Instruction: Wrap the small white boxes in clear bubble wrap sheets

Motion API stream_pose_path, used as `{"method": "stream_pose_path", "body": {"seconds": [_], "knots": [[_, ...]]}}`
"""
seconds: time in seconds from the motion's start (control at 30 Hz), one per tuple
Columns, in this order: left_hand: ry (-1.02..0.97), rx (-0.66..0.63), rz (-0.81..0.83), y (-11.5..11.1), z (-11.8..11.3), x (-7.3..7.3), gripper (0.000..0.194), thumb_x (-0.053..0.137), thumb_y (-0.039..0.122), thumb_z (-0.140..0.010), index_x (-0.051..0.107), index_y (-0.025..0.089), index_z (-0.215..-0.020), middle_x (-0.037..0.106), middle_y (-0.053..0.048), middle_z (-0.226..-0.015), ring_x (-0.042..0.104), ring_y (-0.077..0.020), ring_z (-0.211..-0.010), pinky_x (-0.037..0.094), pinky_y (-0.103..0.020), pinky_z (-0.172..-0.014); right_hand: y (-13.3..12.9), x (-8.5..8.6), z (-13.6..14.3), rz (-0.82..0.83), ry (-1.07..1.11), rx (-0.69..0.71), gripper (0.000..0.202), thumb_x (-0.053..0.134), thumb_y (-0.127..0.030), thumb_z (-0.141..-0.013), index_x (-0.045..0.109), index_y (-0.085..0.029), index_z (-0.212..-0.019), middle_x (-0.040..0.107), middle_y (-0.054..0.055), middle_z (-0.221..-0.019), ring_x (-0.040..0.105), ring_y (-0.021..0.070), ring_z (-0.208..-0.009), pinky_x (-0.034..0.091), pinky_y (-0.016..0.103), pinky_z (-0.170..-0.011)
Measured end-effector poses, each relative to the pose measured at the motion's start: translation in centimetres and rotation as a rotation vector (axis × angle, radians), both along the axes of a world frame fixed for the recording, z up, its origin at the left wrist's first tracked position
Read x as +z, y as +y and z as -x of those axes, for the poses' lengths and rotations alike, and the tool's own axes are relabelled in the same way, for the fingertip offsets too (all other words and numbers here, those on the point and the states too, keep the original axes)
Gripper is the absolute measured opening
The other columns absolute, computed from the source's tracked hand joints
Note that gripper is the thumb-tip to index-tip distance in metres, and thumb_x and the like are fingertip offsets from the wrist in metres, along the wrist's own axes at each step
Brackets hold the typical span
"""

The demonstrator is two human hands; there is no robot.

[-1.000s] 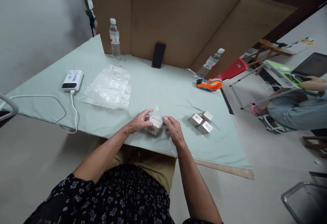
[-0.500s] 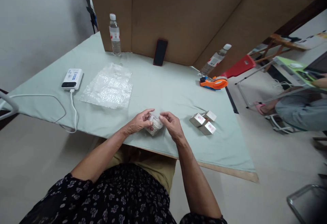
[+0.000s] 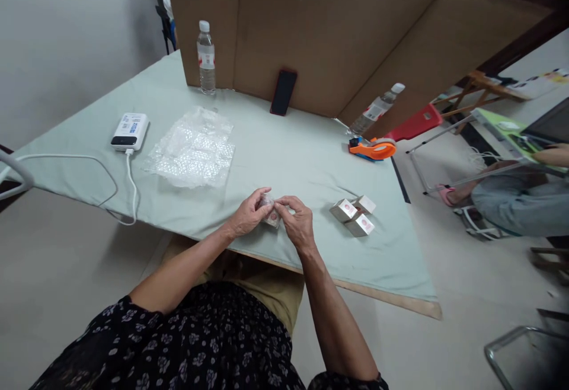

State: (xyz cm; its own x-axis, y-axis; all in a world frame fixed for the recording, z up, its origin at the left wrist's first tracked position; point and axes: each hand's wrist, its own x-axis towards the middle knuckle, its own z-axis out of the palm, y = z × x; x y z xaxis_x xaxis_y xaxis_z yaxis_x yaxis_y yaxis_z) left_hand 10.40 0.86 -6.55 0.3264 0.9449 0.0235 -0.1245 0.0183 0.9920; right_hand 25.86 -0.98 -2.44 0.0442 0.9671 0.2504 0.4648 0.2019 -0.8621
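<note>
Between my hands, near the table's front edge, is a small box wrapped in bubble wrap (image 3: 272, 219), with a red round mark showing through. My left hand (image 3: 249, 213) grips it from the left, thumb in front and fingers behind. The thumb and fingertips of my right hand (image 3: 297, 219) are pinched together at the box's upper right, on the wrapping. Fine detail under the fingertips is hidden. To the right stand several small box shapes (image 3: 361, 225) grouped together, pale with red round marks on top.
Sheets of bubble wrap (image 3: 195, 150) lie on the left. Beyond them are a white power bank (image 3: 130, 131) with a cable, a water bottle (image 3: 207, 61) and a phone (image 3: 283, 92) against a cardboard screen (image 3: 311, 28). An orange tape dispenser (image 3: 376, 149) and a tilted bottle (image 3: 377, 109) are at right.
My right hand has come in from slightly apart to pinch the wrapping on the box. The box has turned, so its red mark now faces lower right. The view has shifted slightly.
</note>
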Motion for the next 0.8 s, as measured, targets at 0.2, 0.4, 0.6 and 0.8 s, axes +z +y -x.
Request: {"method": "stream_pose_path", "body": {"seconds": [0.2, 0.4, 0.6, 0.8], "knots": [[0.292, 0.174, -0.122, -0.6, -0.1, 0.2, 0.045, 0.058, 0.032, -0.087, 0.059, 0.016, -0.129, 0.065, -0.009, -0.11, 0.058, -0.0207, -0.098, 0.044, -0.037, -0.099, -0.7, -1.3, 0.3, -0.068, -0.096, 0.011, 0.021, 0.056, -0.035, -0.09, 0.073, -0.025, -0.088, 0.072, 0.006, -0.096, 0.066, 0.0226, -0.095, 0.05, 0.038, -0.092], [0.096, 0.048, 0.018, 0.2, 0.7, 0.0, 0.066, 0.061, 0.025, -0.081, 0.042, 0.012, -0.144, 0.062, -0.009, -0.112, 0.059, -0.0162, -0.091, 0.047, -0.033, -0.09, -0.2, -1.7, 0.0, -0.125, -0.152, 0.014, 0.019, 0.058, -0.033, -0.09, 0.074, -0.024, -0.09, 0.074, 0.006, -0.093, 0.067, 0.0222, -0.09, 0.049, 0.037, -0.086], [0.067, 0.064, 0.078, 0.8, 0.7, -0.1, 0.061, 0.062, 0.024, -0.08, 0.046, 0.014, -0.138, 0.061, -0.003, -0.098, 0.057, -0.0137, -0.087, 0.046, -0.028, -0.085, -0.4, -1.6, -0.5, -0.226, -0.365, 0.048, 0.017, 0.058, -0.03, -0.093, 0.074, -0.026, -0.088, 0.075, 0.005, -0.099, 0.067, 0.0224, -0.098, 0.042, 0.04, -0.092], [0.078, 0.064, 0.089, 0.8, 0.6, 0.2, 0.061, 0.063, 0.027, -0.078, 0.049, 0.015, -0.135, 0.06, -0.003, -0.099, 0.057, -0.0144, -0.088, 0.045, -0.029, -0.084, -0.8, -1.9, -0.7, -0.248, -0.418, 0.067, 0.018, 0.055, -0.03, -0.095, 0.072, -0.026, -0.095, 0.074, 0.006, -0.104, 0.066, 0.0228, -0.103, 0.04, 0.04, -0.094]]}}
